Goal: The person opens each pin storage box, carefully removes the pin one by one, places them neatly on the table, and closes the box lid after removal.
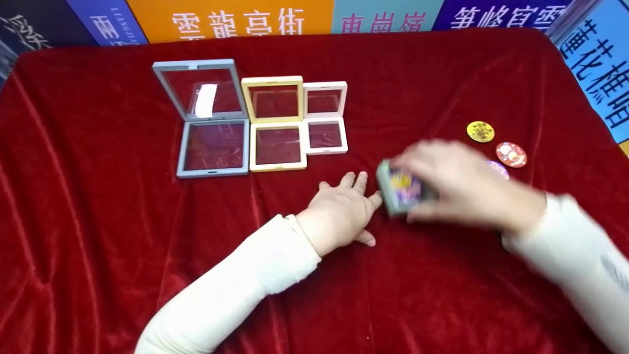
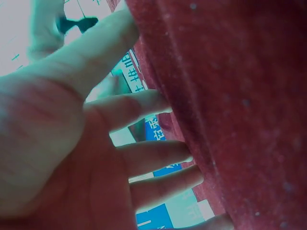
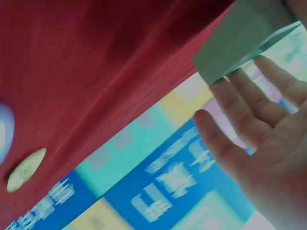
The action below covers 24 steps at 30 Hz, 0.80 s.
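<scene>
The right hand [image 1: 457, 184] grips the green box [image 1: 387, 191] between thumb and fingers, at its fingertips. The left hand [image 1: 342, 211], fingers spread on the cloth [image 1: 417, 290], lies just beside the box.

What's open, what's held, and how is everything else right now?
Blue-grey frame: open
Yellow frame: open
White frame: open
Green case: held; too blurred to tell if shut
Yellow badge: lying flat
Red badge: lying flat
Purple badge: partly hidden
Left hand: spread, palm down
Right hand: gripping the green case
Red cloth: creased
</scene>
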Tool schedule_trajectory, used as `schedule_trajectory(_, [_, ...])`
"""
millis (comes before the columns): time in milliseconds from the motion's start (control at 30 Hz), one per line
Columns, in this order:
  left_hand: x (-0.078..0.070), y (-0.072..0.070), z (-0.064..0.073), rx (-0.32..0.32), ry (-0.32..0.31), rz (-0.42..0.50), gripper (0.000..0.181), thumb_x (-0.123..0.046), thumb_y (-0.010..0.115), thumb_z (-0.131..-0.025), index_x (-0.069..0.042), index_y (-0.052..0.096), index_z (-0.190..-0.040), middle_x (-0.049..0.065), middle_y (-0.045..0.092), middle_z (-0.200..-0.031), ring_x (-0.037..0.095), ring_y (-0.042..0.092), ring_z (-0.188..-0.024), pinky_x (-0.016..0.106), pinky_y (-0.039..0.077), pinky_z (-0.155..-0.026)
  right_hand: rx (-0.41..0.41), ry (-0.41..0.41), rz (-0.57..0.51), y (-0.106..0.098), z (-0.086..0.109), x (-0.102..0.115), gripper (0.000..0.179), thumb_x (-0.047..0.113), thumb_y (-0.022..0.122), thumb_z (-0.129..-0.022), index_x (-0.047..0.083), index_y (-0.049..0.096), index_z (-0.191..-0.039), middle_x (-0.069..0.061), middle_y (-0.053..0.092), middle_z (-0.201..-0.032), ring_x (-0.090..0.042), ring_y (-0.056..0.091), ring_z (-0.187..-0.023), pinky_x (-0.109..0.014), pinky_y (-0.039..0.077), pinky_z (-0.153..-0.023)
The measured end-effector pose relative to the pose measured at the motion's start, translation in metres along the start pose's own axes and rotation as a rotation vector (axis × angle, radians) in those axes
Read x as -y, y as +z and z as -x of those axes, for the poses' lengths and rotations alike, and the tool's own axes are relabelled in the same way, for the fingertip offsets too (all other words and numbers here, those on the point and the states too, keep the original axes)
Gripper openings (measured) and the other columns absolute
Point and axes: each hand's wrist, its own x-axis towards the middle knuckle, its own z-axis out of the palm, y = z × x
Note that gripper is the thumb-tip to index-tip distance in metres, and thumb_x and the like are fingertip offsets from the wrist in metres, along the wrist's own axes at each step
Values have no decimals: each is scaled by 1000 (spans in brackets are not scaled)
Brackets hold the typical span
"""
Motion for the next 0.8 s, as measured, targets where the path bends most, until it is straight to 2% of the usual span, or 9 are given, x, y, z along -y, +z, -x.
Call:
schedule_trajectory(67, [0, 0, 1, -6, 4, 0, 85, -59, 59, -83, -30, 19, -152, 10, 7, -162, 27, 9, -150, 57, 32, -110, -17, -25, 34, 2, 14, 21, 73, 41, 84, -61, 7, 59, -120, -9, 63, -109, -26, 59, -97, -45, 47, -80])
schedule_trajectory(167, [1, 0, 2, -11, 8, 5, 85, -59, 58, -83, -29, 18, -152, 10, 8, -162, 28, 9, -150, 58, 32, -110, -16, -18, 81, 3, 32, 45, 76, 48, 83, -59, 9, 59, -120, -6, 63, -108, -24, 59, -98, -43, 47, -80])
schedule_trajectory(367, [2, 1, 3, -5, -1, -3, 84, -58, 59, -84, -29, 19, -152, 10, 9, -161, 28, 10, -150, 57, 32, -110, 38, -64, 90, 20, 50, 76, 77, 50, 85, -53, 13, 59, -115, -1, 60, -105, -19, 57, -97, -39, 49, -80])
schedule_trajectory(633, [2, 0, 3, 5, -6, -3, 83, -58, 58, -84, -30, 18, -152, 10, 8, -162, 28, 9, -150, 57, 30, -111, 86, -10, 92, 28, 50, 90, 80, 44, 90, -47, 15, 55, -114, 4, 55, -102, -14, 52, -93, -30, 48, -77])
schedule_trajectory(800, [2, 1, 2, 4, -5, 2, 84, -58, 58, -84, -30, 18, -152, 10, 8, -162, 28, 9, -150, 58, 30, -110, 104, 6, 61, 27, 53, 91, 79, 41, 89, -52, 14, 55, -117, 3, 56, -109, -15, 53, -101, -32, 48, -83])
